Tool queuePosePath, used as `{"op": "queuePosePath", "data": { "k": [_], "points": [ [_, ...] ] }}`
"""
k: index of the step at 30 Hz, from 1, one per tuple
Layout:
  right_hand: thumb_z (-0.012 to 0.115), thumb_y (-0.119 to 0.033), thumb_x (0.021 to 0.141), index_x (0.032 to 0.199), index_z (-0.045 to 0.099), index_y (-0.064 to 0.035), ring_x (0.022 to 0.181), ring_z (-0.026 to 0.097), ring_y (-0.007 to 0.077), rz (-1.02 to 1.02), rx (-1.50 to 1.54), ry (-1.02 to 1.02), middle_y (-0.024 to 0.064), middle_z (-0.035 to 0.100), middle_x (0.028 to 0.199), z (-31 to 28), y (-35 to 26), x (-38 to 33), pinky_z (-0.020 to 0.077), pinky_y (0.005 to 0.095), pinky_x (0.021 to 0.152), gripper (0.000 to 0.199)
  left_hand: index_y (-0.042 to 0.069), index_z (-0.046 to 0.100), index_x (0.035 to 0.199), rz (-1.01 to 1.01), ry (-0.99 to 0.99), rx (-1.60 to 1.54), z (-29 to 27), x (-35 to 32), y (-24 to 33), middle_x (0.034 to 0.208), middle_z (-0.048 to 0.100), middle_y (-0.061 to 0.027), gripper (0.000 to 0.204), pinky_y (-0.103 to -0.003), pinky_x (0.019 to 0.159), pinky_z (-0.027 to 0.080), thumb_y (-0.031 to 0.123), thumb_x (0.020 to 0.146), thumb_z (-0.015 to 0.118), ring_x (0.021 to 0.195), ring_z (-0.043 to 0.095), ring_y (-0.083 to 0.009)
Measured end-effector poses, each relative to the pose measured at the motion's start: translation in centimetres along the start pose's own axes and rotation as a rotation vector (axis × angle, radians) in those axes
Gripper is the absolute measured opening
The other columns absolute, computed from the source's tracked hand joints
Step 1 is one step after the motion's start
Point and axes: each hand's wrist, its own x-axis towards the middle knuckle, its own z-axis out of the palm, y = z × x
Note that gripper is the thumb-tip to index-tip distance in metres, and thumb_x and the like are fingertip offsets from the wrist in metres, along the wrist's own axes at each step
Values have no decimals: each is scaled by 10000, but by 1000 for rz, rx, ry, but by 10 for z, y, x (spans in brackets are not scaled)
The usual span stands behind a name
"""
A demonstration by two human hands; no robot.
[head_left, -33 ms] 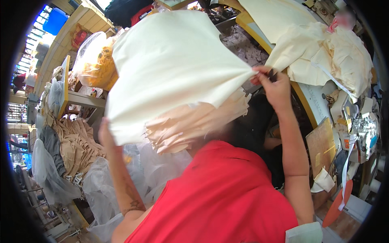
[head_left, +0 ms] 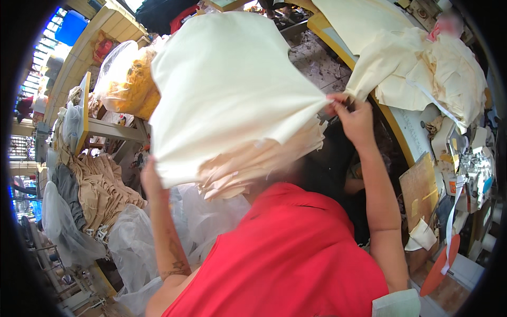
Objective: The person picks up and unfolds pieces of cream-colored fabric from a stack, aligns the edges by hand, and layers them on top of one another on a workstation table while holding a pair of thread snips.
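A thick stack of cream fabric pieces [head_left: 232,90] is held up high in front of me, with its frayed layered edge facing down. My left hand [head_left: 149,178] presses against the stack's lower left edge, fingers hidden behind the cloth. My right hand [head_left: 355,119] pinches the stack's right corner between thumb and fingers. Both forearms rise from the lower edge on either side of a red top [head_left: 285,259].
A long yellow-edged worktable [head_left: 393,132] on the right carries a heap of cream cloth [head_left: 428,68]. A sewing machine [head_left: 470,164] stands further right. On the left are clear plastic bags [head_left: 127,232], tan folded garments [head_left: 100,190] and wooden shelving [head_left: 108,129].
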Motion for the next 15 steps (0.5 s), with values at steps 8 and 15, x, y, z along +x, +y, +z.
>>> {"op": "queuePosePath", "data": {
  "k": [8,15],
  "points": [
    [633,-81,973,1030,699,16,687,673,170,35,-241,131,144,730,944,-15,22,-89,508,294,611,130,-63,624,1100,823,-32,1035,95,11,-69,1022,688,-204,347,-414,868,509,272,1012,603,968,662,-312],
    [727,-293,919,1058,627,18,792,687,379,192,-451,146,214,688,879,-19,57,-122,526,425,697,355,4,662,1141,647,-1008,687,329,-36,-81,1075,720,-162,291,-343,873,546,213,939,673,985,703,-270]
  ]
}}
